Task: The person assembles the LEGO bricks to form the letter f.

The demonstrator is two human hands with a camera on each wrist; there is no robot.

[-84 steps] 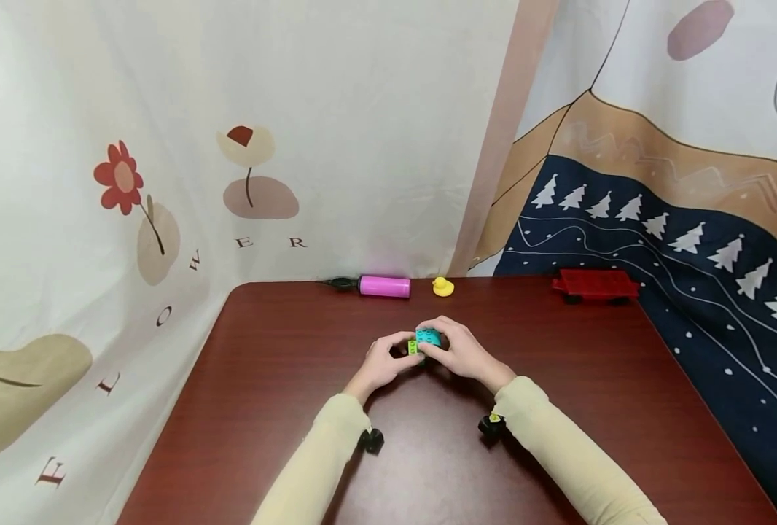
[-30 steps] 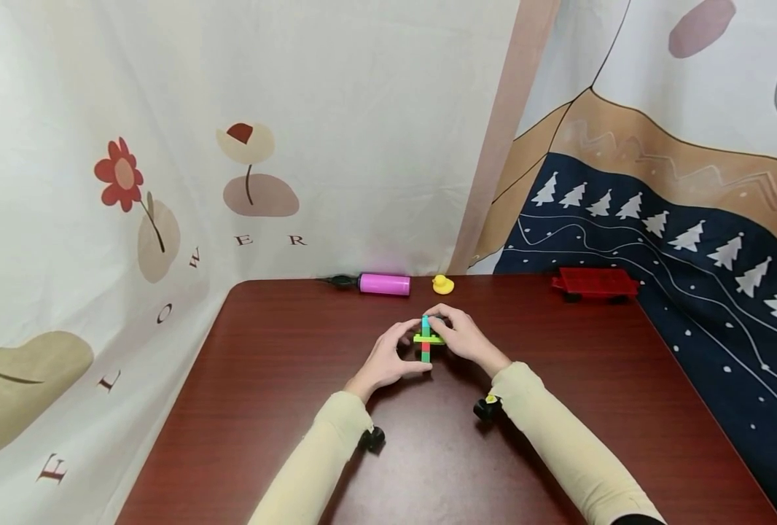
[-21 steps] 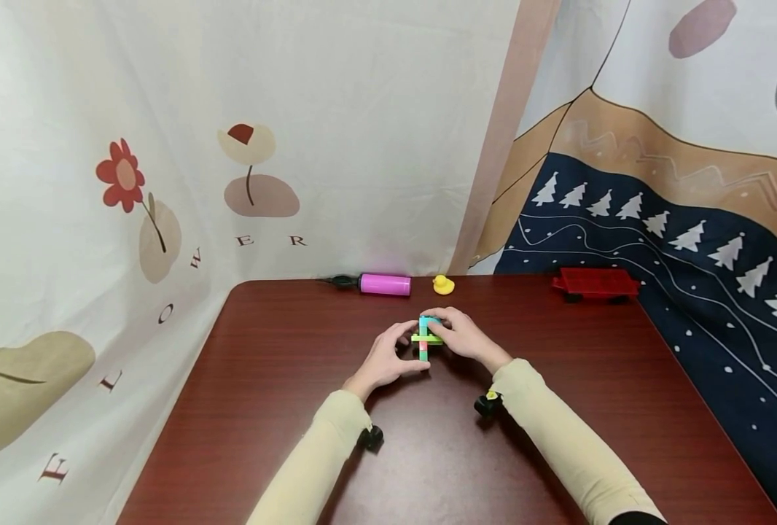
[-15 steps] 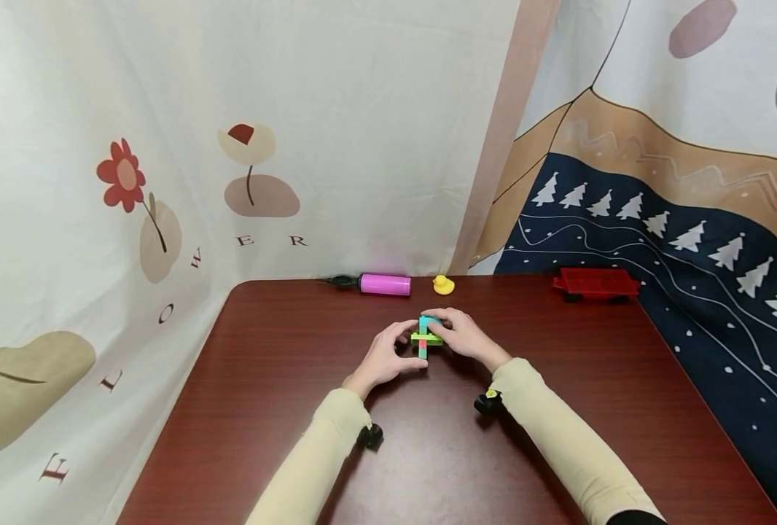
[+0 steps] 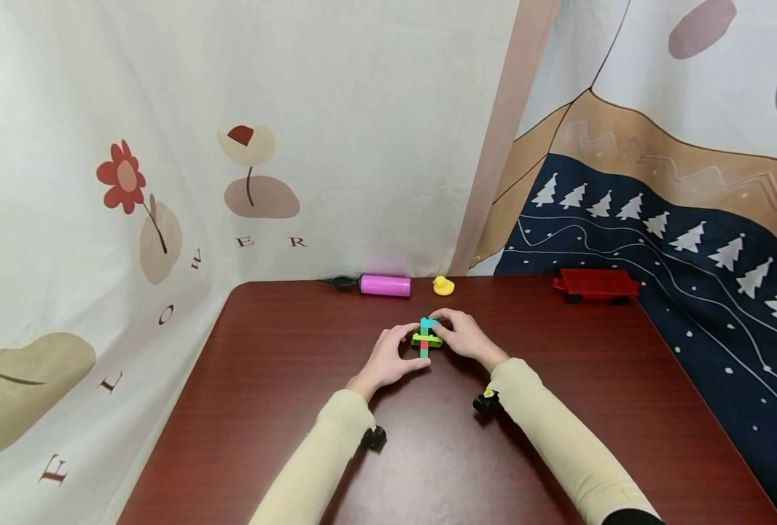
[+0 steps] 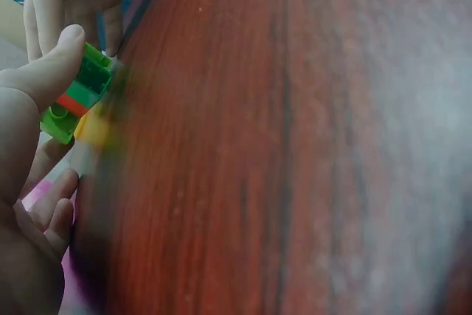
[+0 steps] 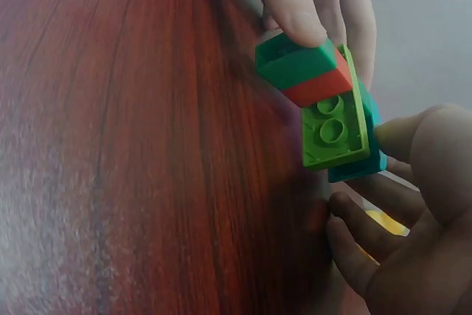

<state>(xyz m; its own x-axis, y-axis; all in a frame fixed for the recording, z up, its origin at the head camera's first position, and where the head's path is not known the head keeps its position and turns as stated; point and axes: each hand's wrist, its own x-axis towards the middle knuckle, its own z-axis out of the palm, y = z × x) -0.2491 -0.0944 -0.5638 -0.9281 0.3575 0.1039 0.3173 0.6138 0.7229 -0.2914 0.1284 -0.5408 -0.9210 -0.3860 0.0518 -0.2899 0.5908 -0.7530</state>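
Observation:
A small stack of toy building bricks (image 5: pixel 424 338) is held between both hands, above the table. It is made of a green brick (image 7: pixel 291 68), a red brick (image 7: pixel 321 88), a wider lime-green plate (image 7: pixel 346 151) and teal bricks (image 5: pixel 426 323). My left hand (image 5: pixel 386 359) grips the stack from the left, its thumb against the green brick end. From the other side my right hand (image 5: pixel 465 337) pinches the teal end between thumb and fingers. In the right wrist view the plate's hollow underside shows. Fingers partly hide the teal part.
Along the back edge of the brown table (image 5: pixel 283 408) lie a pink cylinder with a black tip (image 5: pixel 385 285), a yellow rubber duck (image 5: pixel 443 285) and a red toy wagon (image 5: pixel 596 284). Printed cloth (image 5: pixel 362 146) hangs behind the table.
Since the earliest frame the brick stack has turned: its studded teal top faced the camera, and now its side shows. Over the last second both hands keep hold, with only a slight tilt.

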